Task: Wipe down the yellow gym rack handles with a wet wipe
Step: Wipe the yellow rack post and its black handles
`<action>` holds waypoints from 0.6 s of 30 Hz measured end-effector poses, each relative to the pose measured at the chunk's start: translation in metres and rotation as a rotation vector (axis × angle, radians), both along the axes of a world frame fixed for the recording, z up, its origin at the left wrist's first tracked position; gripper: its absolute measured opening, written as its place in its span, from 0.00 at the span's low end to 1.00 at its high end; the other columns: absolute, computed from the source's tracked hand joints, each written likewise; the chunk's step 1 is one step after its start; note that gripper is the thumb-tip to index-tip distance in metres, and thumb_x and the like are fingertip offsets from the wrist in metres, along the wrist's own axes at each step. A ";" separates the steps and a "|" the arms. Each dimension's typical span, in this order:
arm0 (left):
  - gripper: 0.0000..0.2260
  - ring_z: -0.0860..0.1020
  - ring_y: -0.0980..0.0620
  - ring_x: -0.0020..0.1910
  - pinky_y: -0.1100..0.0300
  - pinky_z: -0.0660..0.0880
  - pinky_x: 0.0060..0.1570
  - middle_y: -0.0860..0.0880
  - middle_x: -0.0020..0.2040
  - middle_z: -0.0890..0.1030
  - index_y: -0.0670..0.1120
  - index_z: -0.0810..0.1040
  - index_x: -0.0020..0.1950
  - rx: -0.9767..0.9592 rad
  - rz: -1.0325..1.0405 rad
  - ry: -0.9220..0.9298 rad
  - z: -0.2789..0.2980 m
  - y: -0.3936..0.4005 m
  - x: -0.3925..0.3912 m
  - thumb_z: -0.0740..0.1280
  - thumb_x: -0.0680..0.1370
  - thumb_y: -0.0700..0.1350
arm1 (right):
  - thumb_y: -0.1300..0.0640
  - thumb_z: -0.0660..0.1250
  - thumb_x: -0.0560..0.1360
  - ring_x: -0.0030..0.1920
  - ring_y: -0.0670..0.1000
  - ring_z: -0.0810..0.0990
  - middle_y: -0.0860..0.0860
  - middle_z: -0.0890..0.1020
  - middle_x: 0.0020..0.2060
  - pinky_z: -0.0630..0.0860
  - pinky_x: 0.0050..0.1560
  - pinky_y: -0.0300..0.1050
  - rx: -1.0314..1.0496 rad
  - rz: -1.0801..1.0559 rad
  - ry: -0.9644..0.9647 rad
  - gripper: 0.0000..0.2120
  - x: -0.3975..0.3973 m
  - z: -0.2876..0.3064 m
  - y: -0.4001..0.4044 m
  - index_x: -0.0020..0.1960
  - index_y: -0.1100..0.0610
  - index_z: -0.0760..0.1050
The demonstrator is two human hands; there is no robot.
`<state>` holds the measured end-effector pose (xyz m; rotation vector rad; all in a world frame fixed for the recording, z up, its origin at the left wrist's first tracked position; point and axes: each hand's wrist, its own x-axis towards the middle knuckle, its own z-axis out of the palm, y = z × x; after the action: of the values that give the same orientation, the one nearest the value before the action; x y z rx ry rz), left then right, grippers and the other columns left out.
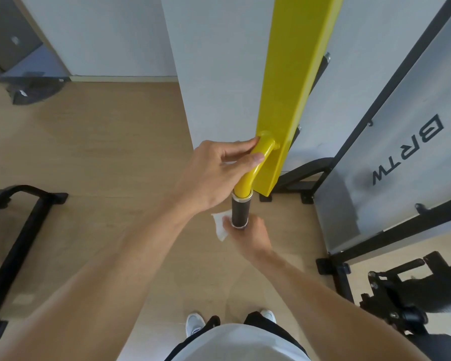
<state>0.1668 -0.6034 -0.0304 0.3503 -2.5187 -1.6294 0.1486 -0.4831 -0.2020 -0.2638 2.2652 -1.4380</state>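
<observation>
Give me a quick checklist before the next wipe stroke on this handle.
1. Wipe in hand: ok, the right hand grips it at the bottom of the black grip.
2. Wipe around the grip: cannot tell, part of it sticks out to the side.
3. Handle steadied: ok, the left hand holds the yellow bend near the post.
4. Yellow part wiped: cannot tell, no wet marks show.
5. Path up clear: not ok, the left hand covers the bend.
6. Footing: ok, both shoes are on the floor.
</observation>
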 end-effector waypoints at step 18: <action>0.23 0.81 0.64 0.57 0.62 0.77 0.57 0.58 0.57 0.84 0.52 0.77 0.66 0.080 0.197 0.122 -0.036 0.012 0.021 0.66 0.75 0.63 | 0.52 0.71 0.76 0.45 0.52 0.81 0.50 0.83 0.46 0.77 0.40 0.42 0.324 0.222 -0.138 0.14 -0.019 -0.034 0.036 0.60 0.54 0.79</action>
<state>0.1882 -0.5915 -0.0664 0.4755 -2.2575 -1.6260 0.1297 -0.4469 -0.2355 -0.2921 2.2318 -0.9333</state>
